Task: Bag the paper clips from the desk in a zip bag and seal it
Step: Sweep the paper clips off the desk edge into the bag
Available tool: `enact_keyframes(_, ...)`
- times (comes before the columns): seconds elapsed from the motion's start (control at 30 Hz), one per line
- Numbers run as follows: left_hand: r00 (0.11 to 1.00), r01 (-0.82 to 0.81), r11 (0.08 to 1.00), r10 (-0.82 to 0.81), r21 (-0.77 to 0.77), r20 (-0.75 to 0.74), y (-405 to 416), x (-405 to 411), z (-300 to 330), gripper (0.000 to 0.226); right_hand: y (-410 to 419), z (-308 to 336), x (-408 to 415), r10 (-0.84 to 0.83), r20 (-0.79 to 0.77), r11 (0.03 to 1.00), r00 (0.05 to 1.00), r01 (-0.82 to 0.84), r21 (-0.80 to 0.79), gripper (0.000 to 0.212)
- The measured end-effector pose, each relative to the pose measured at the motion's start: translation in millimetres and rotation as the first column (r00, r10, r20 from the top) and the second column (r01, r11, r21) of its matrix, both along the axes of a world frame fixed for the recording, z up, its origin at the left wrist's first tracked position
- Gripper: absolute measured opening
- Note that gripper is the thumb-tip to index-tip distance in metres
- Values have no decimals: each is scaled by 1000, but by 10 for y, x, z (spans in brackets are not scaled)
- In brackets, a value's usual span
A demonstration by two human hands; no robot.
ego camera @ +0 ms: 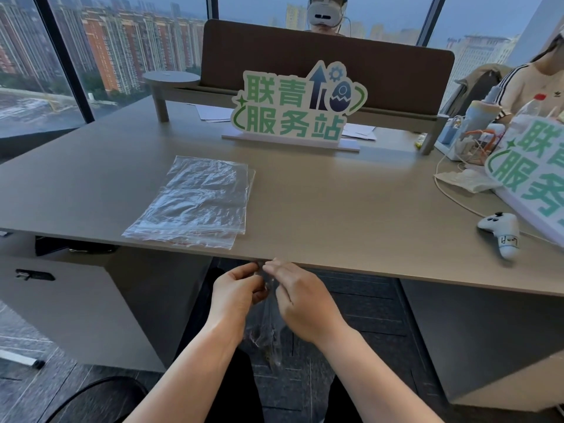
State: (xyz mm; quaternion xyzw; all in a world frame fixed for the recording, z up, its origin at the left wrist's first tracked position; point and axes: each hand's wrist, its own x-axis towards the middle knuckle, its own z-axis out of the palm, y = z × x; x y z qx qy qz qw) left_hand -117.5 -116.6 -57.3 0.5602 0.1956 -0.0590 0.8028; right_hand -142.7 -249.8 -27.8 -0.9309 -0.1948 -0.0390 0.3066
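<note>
Zip bag [268, 328] — clear plastic, hanging upright below the desk's near edge, its top pinched at the mouth. Small dark items, apparently paper clips [270, 357] — too blurred to confirm — sit bunched at its bottom.

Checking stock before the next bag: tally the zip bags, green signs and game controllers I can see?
Zip bag in both hands, left hand and right hand, hanging below the desk edge: 1
Spare zip bags on desk: at least 2, stacked
Green signs: 2
White game controller: 1
Total: at least 6
</note>
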Motion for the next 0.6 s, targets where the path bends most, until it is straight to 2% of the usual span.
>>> enact_keyframes(0.1,1000,-5,1000,5,9,-13,18,-45,10,34,-33,-35,-36,-104,69,994,992,102,29,44)
enact_keyframes(0.2,1000,-4,1000,4,21,-6,48,-105,28,38,-59,-22,-96,-166,122,984,979,173,-49,33)
enact_keyframes(0.33,1000,-29,1000,29,1,6,89,-203,96,38,-119,16,-230,-186,3,963,983,183,-197,51)
enact_keyframes(0.43,999,-50,999,50,11,10,105,-262,147,37,-102,74,-312,-192,-106,945,976,155,-287,45)
enact_keyframes(0.6,997,-69,998,68,7,19,119,-385,249,38,-94,172,-382,-150,-108,948,983,112,-299,36)
